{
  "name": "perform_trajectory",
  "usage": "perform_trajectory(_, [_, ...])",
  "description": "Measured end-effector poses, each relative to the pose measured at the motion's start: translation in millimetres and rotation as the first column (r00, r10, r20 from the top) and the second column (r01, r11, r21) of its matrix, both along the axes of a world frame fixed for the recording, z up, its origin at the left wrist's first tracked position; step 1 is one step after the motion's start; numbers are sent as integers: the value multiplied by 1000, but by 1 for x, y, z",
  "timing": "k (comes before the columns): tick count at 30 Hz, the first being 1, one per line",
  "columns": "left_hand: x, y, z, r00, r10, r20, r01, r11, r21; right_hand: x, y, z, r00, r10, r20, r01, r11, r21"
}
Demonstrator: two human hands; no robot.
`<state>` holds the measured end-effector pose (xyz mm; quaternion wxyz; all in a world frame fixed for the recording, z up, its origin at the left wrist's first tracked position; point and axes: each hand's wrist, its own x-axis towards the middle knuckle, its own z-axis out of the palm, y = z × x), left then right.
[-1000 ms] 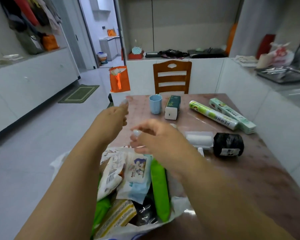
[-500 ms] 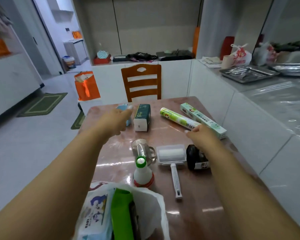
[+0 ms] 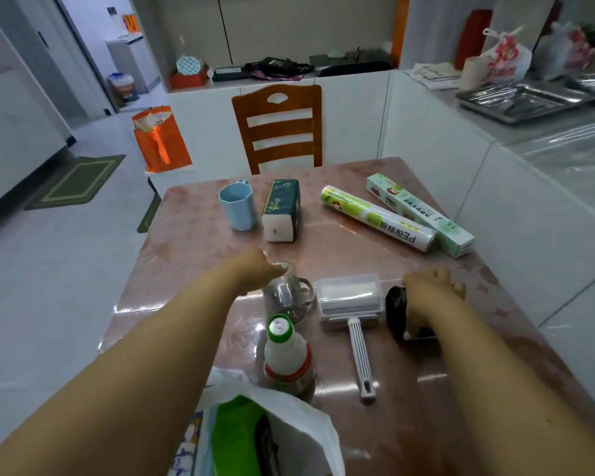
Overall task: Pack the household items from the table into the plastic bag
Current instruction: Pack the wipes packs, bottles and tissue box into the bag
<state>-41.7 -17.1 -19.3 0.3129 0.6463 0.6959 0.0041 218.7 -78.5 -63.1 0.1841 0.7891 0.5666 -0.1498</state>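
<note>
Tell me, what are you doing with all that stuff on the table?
A person is packing household things into the white plastic bag at the near edge of the brown table. The left hand is at the rim of the clear glass mug, and the right hand rests on the black roll. The white lint roller, green-capped bottle, blue cup and green tissue pack still wait on the table.

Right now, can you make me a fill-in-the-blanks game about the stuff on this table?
1. The left hand grips the rim of the clear glass ____.
2. The right hand rests on the ____ roll.
3. The blue cup stands beside the green ____ pack.
4. The bottle has a ____ cap.

Missing words: mug; black; tissue; green
</note>
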Motion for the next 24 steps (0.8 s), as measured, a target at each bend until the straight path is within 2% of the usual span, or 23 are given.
perform_trajectory(2, [2,3,-9,998,-17,-59,19,999,40,0,-1,-4,999,-53,-4,53,998,-20])
perform_trajectory(5, [2,6,-26,999,36,10,-36,998,-50,4,-4,-10,996,-86,-10,85,995,-49])
perform_trajectory(10, [-6,6,-36,990,128,61,-126,991,-47,6,-12,-12,986,-160,-41,158,987,-42])
perform_trajectory(14, [-11,-4,-41,989,121,85,-111,988,-106,-1,-22,-18,983,-156,-100,155,988,-16])
perform_trajectory(17, [-14,-6,-43,991,119,64,-114,991,-74,1,-26,-17,955,-241,-174,241,970,-23])
perform_trajectory(19, [-14,-4,-39,996,87,-17,-88,995,-49,6,-29,-9,929,-296,-224,298,954,-23])
perform_trajectory(21, [-12,2,-33,995,73,-74,-72,997,9,9,-34,8,912,-302,-279,313,950,-2])
perform_trajectory(24, [-8,16,-27,996,90,-24,-88,992,93,9,-36,33,866,-242,-437,324,938,121])
